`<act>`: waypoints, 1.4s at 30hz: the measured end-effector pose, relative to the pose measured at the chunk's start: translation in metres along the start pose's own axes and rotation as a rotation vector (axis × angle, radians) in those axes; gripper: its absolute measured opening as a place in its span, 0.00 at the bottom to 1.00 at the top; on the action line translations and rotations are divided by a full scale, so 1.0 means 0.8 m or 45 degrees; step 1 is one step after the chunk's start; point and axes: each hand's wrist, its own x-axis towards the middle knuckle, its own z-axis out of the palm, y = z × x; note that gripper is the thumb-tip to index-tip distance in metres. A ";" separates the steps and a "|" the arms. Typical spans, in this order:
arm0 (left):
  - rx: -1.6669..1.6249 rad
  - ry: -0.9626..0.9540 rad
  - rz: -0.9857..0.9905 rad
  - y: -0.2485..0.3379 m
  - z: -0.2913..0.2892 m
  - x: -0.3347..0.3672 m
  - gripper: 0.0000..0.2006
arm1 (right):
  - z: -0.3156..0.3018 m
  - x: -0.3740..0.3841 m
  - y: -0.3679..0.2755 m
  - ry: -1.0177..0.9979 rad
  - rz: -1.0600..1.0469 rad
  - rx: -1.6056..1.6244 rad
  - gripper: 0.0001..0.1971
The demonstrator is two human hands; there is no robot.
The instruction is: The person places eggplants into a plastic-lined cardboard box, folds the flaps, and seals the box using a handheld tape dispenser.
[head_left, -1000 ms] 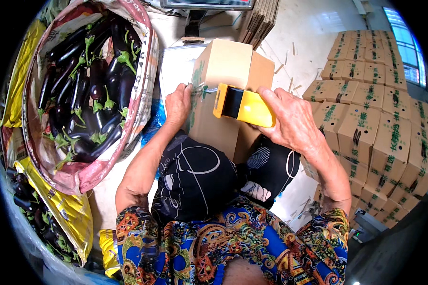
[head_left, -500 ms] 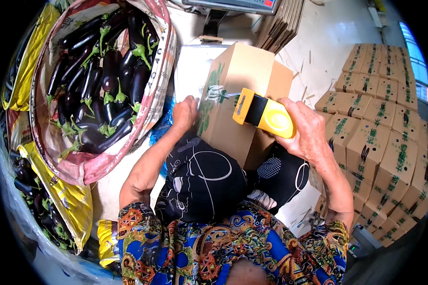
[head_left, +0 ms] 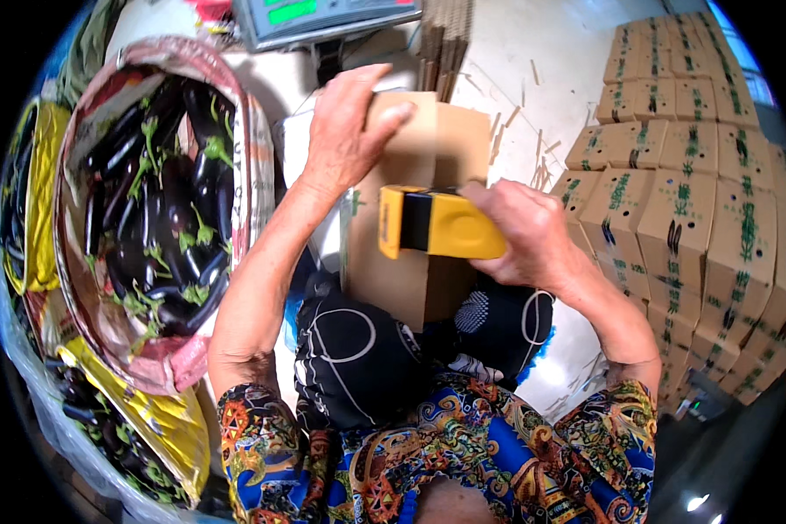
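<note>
A brown cardboard box (head_left: 382,284) stands in front of my knees, its flaps folded over on top. My right hand (head_left: 537,229) grips a yellow tape dispenser (head_left: 463,229), holding it above the middle of the box. Near the box's far left corner is my left hand (head_left: 345,131), with fingers stretched forward and the thumb spread over the top flap. Nothing shows in that hand. The tape's path under the dispenser is hidden from here.
To the left, a large woven sack (head_left: 173,371) holds many eggplants (head_left: 179,192), beside yellow bags (head_left: 131,393) with more. A scale (head_left: 323,22) stands at the far side, near flat cardboard sheets (head_left: 445,52). Packed cartons (head_left: 681,201) are stacked right. Cardboard scraps litter the floor.
My left hand has moved from the box's left side, up and forward to its far top edge. The dispenser has shifted left over the box top. The view has turned too.
</note>
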 end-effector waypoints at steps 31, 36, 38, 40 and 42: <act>0.601 -0.616 0.212 0.003 0.042 0.000 0.23 | 0.041 -0.050 0.015 0.750 -0.410 -0.483 0.22; 0.475 -0.666 0.314 0.012 0.057 0.001 0.24 | 0.052 -0.053 0.031 0.070 -0.117 -0.162 0.19; 0.463 -0.661 0.318 0.018 0.058 -0.001 0.24 | 0.048 -0.066 0.042 0.109 -0.121 -0.079 0.19; 0.457 -0.651 0.275 0.024 0.057 0.003 0.24 | 0.043 -0.074 0.052 0.174 -0.120 -0.063 0.19; 0.488 -0.668 0.130 0.005 0.041 0.008 0.23 | 0.047 -0.064 0.076 0.148 -0.147 -0.064 0.19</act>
